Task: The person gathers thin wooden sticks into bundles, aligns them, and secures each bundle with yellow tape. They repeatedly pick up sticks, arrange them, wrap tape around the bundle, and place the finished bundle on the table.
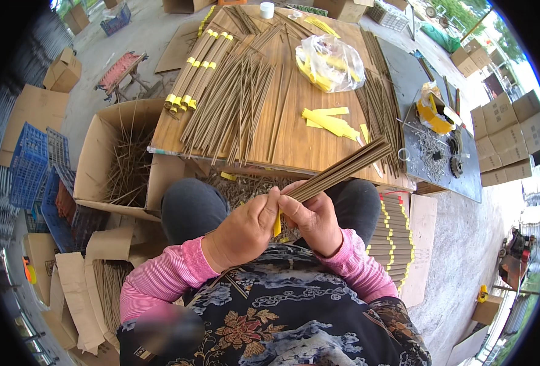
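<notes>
Over my lap I hold a bundle of thin brown sticks point(343, 171), which points up and to the right. Its near end lies between my hands. My right hand point(314, 221) is closed round that end, thumb on top. My left hand point(245, 230) pinches at the same end, and a yellow paper strip point(277, 224) hangs below its fingertips. How far the strip goes round the sticks is hidden by my fingers. On the table beyond, several yellow strips point(331, 123) lie loose, next to a clear plastic bag point(329, 63) of more strips.
Loose sticks point(233, 104) and yellow-banded bundles point(200, 67) cover the left of the wooden table point(300, 149). A cardboard box point(117, 119) of sticks stands at left, by blue crates point(32, 158). More banded bundles point(389, 235) lie low at right. A dark board point(465, 168) holds small metal pieces.
</notes>
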A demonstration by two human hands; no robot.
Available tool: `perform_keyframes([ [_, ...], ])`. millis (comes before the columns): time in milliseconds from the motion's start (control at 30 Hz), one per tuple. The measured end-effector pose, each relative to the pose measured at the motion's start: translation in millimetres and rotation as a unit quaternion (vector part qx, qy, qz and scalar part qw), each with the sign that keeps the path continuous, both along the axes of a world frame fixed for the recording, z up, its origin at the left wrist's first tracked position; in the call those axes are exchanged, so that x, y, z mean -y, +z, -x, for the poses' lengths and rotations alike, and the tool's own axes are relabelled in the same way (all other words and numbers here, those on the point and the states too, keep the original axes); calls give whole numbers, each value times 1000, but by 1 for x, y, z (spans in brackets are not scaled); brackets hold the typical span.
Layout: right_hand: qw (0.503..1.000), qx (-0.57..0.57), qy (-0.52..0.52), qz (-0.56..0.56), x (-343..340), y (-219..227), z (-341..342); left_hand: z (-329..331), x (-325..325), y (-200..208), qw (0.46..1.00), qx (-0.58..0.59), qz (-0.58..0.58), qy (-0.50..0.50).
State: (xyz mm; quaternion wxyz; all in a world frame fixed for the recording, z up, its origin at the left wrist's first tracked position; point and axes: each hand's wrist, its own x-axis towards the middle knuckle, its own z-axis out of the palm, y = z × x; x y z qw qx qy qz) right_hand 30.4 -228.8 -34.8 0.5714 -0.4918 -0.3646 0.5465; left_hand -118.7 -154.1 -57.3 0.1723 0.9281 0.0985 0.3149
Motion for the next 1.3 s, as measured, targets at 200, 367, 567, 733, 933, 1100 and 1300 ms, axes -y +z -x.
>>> perform_keyframes([
  [200, 997, 38, 13, -72, -6, 4, -1, -1, -3, 0, 999, 7, -35, 6],
  [367, 997, 18, 65, -36, -7, 7, -8, -1, -2, 5, 1000, 0, 14, 9],
  [567, 992, 65, 85, -59, -11, 4, -16, -2, -3, 12, 1000, -4, 27, 3],
  [733, 987, 102, 113, -46, -14, 9, -20, 1, -1, 15, 997, -18, 75, 5],
  [933, 979, 147, 126, -66, -17, 5, -24, 2, 0, 21, 988, -16, 157, 0],
  [1100, 964, 205, 163, -55, -19, 9, -29, 5, 1, 23, 973, -10, 230, -22],
  [1300, 939, 274, 203, -29, -21, 25, -30, 9, 8, 40, 951, -15, 306, -34],
])
